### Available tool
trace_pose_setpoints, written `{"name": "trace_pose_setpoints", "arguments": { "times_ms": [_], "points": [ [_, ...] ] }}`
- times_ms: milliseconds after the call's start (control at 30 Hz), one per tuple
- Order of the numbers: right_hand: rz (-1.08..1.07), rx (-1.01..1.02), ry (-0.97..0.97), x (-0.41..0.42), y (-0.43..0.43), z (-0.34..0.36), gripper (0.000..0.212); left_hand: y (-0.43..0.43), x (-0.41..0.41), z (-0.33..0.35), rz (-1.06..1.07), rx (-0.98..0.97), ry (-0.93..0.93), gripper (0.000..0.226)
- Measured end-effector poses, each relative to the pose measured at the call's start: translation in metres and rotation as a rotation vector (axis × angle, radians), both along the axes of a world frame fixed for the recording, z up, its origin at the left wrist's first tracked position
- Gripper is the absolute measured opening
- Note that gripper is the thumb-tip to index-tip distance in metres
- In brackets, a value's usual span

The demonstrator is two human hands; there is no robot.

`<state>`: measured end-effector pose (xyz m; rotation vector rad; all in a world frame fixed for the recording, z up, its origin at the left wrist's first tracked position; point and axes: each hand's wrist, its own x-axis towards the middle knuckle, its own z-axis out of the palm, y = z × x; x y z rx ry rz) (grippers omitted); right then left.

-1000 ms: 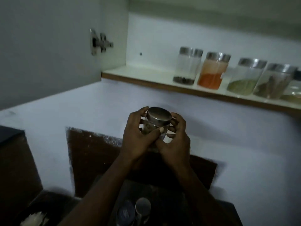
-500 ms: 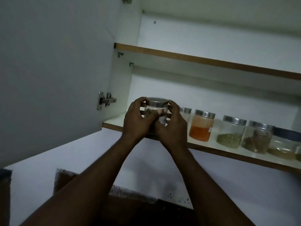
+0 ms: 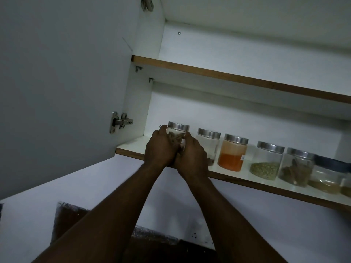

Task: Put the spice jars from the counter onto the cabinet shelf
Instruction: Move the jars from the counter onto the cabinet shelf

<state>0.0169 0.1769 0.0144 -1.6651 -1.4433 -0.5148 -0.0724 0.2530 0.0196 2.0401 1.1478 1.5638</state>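
Note:
A clear spice jar [image 3: 177, 132] with a silver lid and brown sticks inside stands at the left end of the lower cabinet shelf [image 3: 131, 146]. My left hand [image 3: 158, 149] grips its left side and my right hand [image 3: 191, 152] grips its right side; the hands hide its base. To its right runs a row of several lidded jars: a nearly empty one [image 3: 208, 143], an orange-powder one [image 3: 232, 153], a green-seed one [image 3: 266, 161] and a brown-spice one [image 3: 296, 168].
The open cabinet door [image 3: 62, 82] with its hinge [image 3: 120, 121] hangs at the left. An upper shelf [image 3: 237, 79] runs above the jars. More jars [image 3: 328, 175] sit at the far right. White wall lies below the shelf.
Both hands raised the jar from below shelf level up and forward onto the left end of the lower shelf. The view tilted up, so the counter is out of sight.

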Motion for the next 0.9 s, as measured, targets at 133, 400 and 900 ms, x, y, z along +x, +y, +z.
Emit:
{"name": "trace_pose_setpoints", "arguments": {
  "times_ms": [133,400,900],
  "points": [
    [0.057,0.156,-0.029,-0.003,-0.012,-0.009,0.044,-0.022,-0.003,-0.011,0.088,0.088,-0.063,0.084],
    [0.131,0.242,0.016,-0.014,-0.050,-0.120,0.031,-0.072,-0.023,-0.125,0.079,0.311,-0.228,0.045],
    [0.207,-0.790,0.055,-0.025,-0.114,-0.399,0.042,-0.122,-0.078,-0.444,-0.074,-0.389,0.478,0.032]
  ]
}}
